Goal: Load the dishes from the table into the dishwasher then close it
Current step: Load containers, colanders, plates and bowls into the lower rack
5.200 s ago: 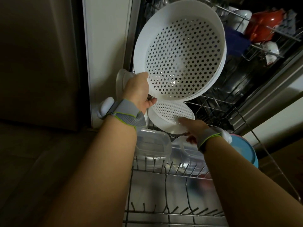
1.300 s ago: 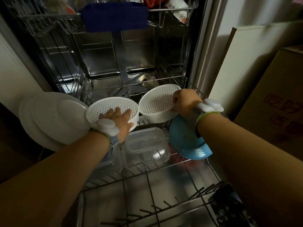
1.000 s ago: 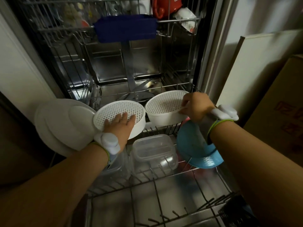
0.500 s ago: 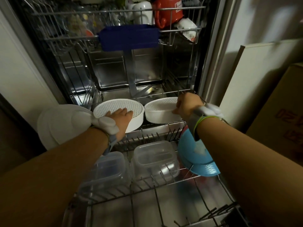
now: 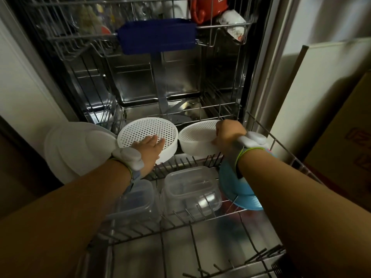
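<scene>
Lowered further, both hands [image 5: 149, 149] rest on round perforated strainers [image 5: 147, 132].

A: Colours, taking the lower rack [image 5: 200, 219] as reference?

B: The rack is grey wire. At its far end, two white strainers: the left strainer [image 5: 147, 133] shows a regular grid of round holes, the right strainer [image 5: 195, 137] a finer dotted grid.

A: And nearer?

B: Two clear, colourless containers [image 5: 190, 189] mid-rack; a sky-blue bowl [image 5: 239, 191] at its right edge; a plain white lid [image 5: 78, 149] at its left. Above the rack, a navy-blue panel [image 5: 157, 38] and a red mug [image 5: 206, 8].
</scene>
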{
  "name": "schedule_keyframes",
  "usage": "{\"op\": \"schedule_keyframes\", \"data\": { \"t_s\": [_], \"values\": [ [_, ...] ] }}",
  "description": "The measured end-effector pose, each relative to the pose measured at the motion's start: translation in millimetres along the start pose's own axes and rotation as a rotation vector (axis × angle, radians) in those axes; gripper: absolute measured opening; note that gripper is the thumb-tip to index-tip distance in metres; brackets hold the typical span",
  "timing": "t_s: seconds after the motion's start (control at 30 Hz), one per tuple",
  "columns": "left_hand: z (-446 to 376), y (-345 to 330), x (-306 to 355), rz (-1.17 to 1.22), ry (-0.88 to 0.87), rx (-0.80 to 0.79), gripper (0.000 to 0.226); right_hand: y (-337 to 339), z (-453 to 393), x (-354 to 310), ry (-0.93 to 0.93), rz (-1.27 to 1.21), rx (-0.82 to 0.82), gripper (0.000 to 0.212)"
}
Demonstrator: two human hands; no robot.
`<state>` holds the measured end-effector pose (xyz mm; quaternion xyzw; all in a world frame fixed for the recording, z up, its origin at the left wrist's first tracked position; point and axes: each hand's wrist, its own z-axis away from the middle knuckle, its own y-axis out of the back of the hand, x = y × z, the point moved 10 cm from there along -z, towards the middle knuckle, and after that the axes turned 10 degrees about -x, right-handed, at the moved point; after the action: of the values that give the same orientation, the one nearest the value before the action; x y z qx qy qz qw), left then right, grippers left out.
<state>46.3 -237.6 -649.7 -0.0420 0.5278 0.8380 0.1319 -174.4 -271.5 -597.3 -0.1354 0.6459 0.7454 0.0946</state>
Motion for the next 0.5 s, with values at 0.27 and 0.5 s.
{"op": "schedule_keyframes", "data": {
  "t_s": [0.27, 0.5],
  "values": [
    [6, -8, -12, 0.068, 0.003, 0.082, 0.062, 13, 15, -10, 0.081, 0.038, 0.016, 0.019],
    [14, -2, -19, 0.167, -0.030, 0.192, 0.058, 19, 13, 17, -0.016, -0.148, 0.011, 0.024]
  ]
}}
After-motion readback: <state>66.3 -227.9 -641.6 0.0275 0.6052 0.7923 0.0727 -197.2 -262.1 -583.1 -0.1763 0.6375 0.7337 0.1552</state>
